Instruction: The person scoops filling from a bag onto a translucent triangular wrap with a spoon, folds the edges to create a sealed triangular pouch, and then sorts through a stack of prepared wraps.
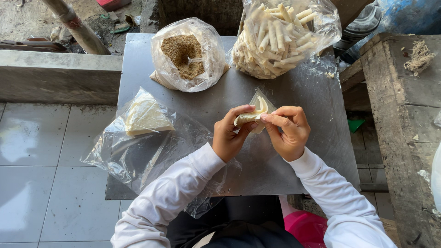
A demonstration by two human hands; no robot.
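Note:
My left hand and my right hand meet over the middle of a grey metal table. Both pinch one pale thin pastry wrapper, folded between thumbs and fingertips, its corner pointing up. A stack of flat pale wrappers lies in an open clear plastic bag to the left of my hands. Behind them stands an open bag of brown crumbly filling with a clear spoon handle sticking out. A clear bag of several rolled pale pastry sticks sits at the table's far right.
A concrete ledge runs at the left, above a pale tiled floor. A rough wooden bench stands at the right. A pink tub sits under the table's near right corner.

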